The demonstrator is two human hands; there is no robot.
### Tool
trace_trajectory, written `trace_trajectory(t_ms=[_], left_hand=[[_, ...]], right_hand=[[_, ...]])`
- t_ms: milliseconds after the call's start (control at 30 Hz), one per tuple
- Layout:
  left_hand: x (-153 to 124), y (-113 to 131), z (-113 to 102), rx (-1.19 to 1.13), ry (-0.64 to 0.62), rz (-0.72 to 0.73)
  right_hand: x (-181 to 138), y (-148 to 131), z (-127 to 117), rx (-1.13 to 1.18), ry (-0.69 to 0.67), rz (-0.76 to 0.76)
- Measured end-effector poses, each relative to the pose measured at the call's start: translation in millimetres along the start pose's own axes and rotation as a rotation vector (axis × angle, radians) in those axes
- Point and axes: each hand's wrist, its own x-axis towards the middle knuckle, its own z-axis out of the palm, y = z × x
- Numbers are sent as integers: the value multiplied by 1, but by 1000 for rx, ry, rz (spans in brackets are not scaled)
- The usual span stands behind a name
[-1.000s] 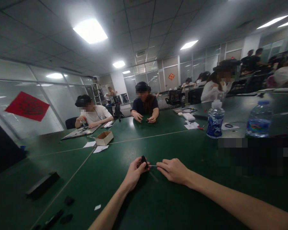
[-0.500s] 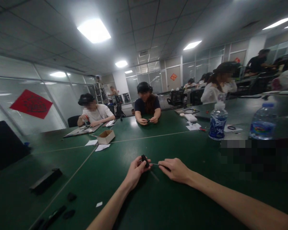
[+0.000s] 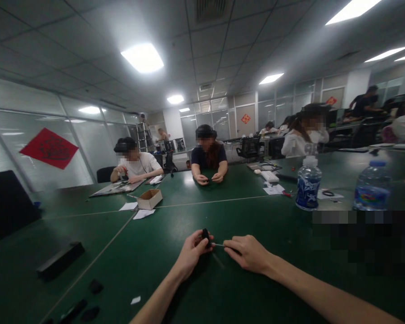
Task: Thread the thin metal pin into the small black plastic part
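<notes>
- Count, centre-bottom of frame: 2 hands, 1 black part, 1 thin metal shaft.
- Left hand (image 3: 191, 253): fingers and thumb closed around the black part (image 3: 205, 238), pinching it just below frame centre.
- Right hand (image 3: 248, 254): fingers curled in a pinch on the metal shaft (image 3: 218, 245); rest of the tool hidden in the hand.
- Other counts: 2 bottles at right, one with a white cap (image 3: 308, 186), one with a blue cap (image 3: 372, 189); 1 open-topped box (image 3: 150, 199) left of centre; 1 long black block (image 3: 60, 261) lower left; 1 white scrap (image 3: 135, 300) near bottom edge. Small dark pieces in bottom-left corner too blurred to count.
- Vs half a second ago: camera pitches up, so hands and table (image 3: 175, 222) sit lower in frame. Both grips unchanged. Black part looks slightly steeper.
- Orientation: black part's long axis near vertical in frame, top leaning left. Shaft near horizontal, tip pointing left at the part. Can't tell if tip touches.
</notes>
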Motion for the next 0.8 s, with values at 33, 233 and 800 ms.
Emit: trace_trajectory(t_ms=[33,233,800], left_hand=[[-1,2,1,12,-6,3],[-4,7,3,36,-11,7],[-1,1,1,22,22,8]], right_hand=[[0,-1,-1,0,-1,-6],[0,-2,-1,-17,6,-25],[1,-3,2,-17,7,71]])
